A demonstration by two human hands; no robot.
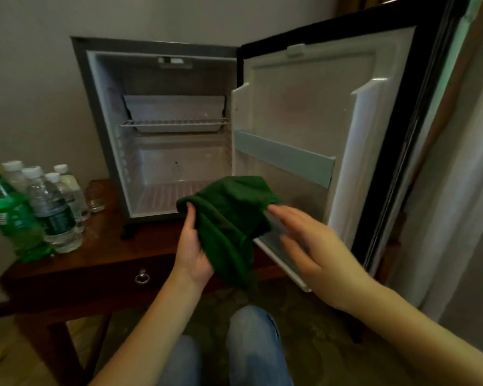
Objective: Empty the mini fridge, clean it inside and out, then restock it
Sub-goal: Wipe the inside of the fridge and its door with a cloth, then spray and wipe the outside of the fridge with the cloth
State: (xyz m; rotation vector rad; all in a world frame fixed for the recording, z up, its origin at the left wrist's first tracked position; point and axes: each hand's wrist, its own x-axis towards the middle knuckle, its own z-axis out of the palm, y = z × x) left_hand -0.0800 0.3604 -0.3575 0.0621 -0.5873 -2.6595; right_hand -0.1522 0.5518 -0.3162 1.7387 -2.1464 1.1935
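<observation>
Leftmost, a cluster of drinks stands on the dark wooden table [101,246]: a green bottle [11,215] with a yellow cap at the outer edge, and just beside it several clear water bottles [53,210] with white caps, all upright. A small glass [95,196] sits behind them, close to the fridge's lower left corner. In the table's front panel hangs a metal ring pull [142,277].

Next along, the mini fridge [156,47] stands on the same table against the wall, with its cavity facing the person. Inside, a wire shelf [176,122] crosses the upper half and carries a white tray [176,110]; the ribbed floor below holds nothing.

In front of the fridge's lower opening, the left hand [193,249] grips a dark green cloth [229,218], thumb pressed on its upper left fold and palm turned up beneath it. The cloth is bunched, and one end droops down past the wrist.

Further right, the right hand [307,240] is spread flat with its fingers straight and holds nothing. It is motion-blurred, and its fingertips reach the cloth's right edge; whether they actually touch it cannot be told.

Behind that hand, the fridge door [304,101] is swung wide open to the right, showing its white inner lining. A pale rail [285,160] runs across the lower part of the lining.

Below both forearms, the person's knees in blue jeans [254,344] show at the bottom of the view.
</observation>
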